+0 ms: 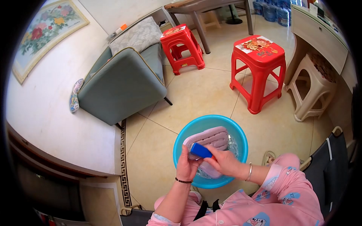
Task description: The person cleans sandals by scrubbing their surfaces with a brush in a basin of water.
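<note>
Over a blue basin [241, 140] on the floor, my left hand [185, 165] is closed on the near end of a pink slipper [213, 138], whose sole faces up. My right hand [224, 162] grips a brush with a blue head [201, 150] and an orange part near the fingers. The blue head lies against the sole. Beneath my hands a second pink slipper [209, 170] rests in the basin, partly hidden by my right hand. Water with suds [233, 145] shows inside the basin.
Two red stools [258, 56] [181, 49] stand beyond the basin, a beige stool [313, 86] at the right. A grey-green armchair [124, 83] with a cushion is at the left. A table [203, 7] and water bottles [269, 13] are at the back.
</note>
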Motion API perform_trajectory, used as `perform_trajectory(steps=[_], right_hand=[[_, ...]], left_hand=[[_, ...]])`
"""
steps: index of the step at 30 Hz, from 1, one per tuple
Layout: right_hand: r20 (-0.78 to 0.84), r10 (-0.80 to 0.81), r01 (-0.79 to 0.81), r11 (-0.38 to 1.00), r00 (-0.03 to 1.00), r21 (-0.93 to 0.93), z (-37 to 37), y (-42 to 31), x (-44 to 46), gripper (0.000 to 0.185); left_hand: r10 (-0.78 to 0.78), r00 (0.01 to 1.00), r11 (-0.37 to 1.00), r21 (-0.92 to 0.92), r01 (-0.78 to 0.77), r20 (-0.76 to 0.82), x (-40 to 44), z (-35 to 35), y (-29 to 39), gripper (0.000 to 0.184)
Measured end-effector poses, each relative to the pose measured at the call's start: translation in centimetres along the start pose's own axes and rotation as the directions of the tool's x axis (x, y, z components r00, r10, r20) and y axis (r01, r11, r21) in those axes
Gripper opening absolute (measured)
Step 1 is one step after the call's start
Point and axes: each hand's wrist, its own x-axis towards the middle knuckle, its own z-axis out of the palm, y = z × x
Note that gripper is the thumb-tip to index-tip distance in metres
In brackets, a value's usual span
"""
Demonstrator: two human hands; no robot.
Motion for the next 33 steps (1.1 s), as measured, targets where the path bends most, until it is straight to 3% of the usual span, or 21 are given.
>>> perform_trajectory(steps=[2, 5, 8, 10, 14, 16, 18, 20, 23, 25, 27, 29, 33], right_hand=[[-0.018, 0.165, -0.164, 0.986, 0.986, 0.031, -0.4, 0.4, 0.5, 0.045], [-0.114, 0.22, -0.201, 0.966, 0.969, 0.161, -0.1, 1.6, 0.8, 0.044], [-0.161, 0.212, -0.175, 0.96, 0.964, 0.217, 0.0, 2.8, 1.0, 0.044], [-0.139, 0.213, -0.178, 0.958, 0.967, 0.227, -0.4, 2.1, 0.9, 0.044], [-0.029, 0.119, -0.111, 0.971, 0.992, 0.21, -1.0, 0.1, 0.5, 0.045], [-0.026, 0.088, -0.082, 0.98, 0.996, 0.179, -0.8, 0.2, 0.5, 0.045], [-0.024, 0.057, -0.053, 0.987, 0.998, 0.149, -0.7, 0.4, 0.6, 0.044], [-0.06, 0.237, -0.226, 0.963, 0.97, 0.145, -0.8, 0.7, 0.9, 0.043], [-0.124, 0.329, -0.288, 0.919, 0.936, 0.268, -0.2, 2.3, 1.3, 0.042], [-0.113, 0.363, -0.326, 0.91, 0.925, 0.254, -0.5, 2.5, 1.4, 0.042], [0.007, 0.488, -0.467, 0.83, 0.873, 0.305, -1.0, 2.4, 1.5, 0.042], [-0.048, 0.424, -0.398, 0.878, 0.904, 0.266, -0.8, 2.9, 1.3, 0.042], [-0.222, 0.266, -0.236, 0.96, 0.938, 0.153, -0.1, 1.9, 1.0, 0.049]], left_hand=[[-0.003, 1.0, 1.0, -0.004, 0.003, 0.006, -0.1, 0.4, 0.3, 0.056], [-0.002, 1.0, 1.0, -0.009, 0.002, 0.026, 0.1, 0.6, 0.6, 0.057], [-0.017, 0.997, 1.0, 0.014, 0.016, 0.076, 0.2, 0.3, 0.9, 0.052], [0.0, 0.998, 0.992, 0.129, -0.007, 0.056, 0.0, 0.5, 1.1, 0.037], [0.017, 0.998, 0.999, 0.041, -0.02, 0.067, 0.0, -0.3, 0.7, 0.037], [-0.004, 0.999, 0.965, 0.261, -0.006, 0.036, 0.2, -1.2, 0.4, 0.041], [0.035, 0.998, 0.973, 0.226, -0.045, 0.052, 0.1, -0.9, 0.3, 0.04], [0.074, 0.995, 0.978, 0.191, -0.086, 0.069, 0.0, -0.4, 0.5, 0.039], [0.04, 0.997, 0.993, 0.109, -0.047, 0.073, -0.2, 0.3, 1.1, 0.042], [0.056, 0.996, 0.991, 0.121, -0.064, 0.065, -0.2, 0.5, 1.3, 0.044], [0.073, 0.995, 0.987, 0.137, -0.081, 0.061, -0.2, 0.3, 1.2, 0.045], [0.091, 0.994, 0.983, 0.152, -0.099, 0.056, -0.1, -0.2, 0.9, 0.047], [0.162, 0.986, 0.918, 0.36, -0.164, 0.038, 0.1, -0.5, 0.5, 0.055]])
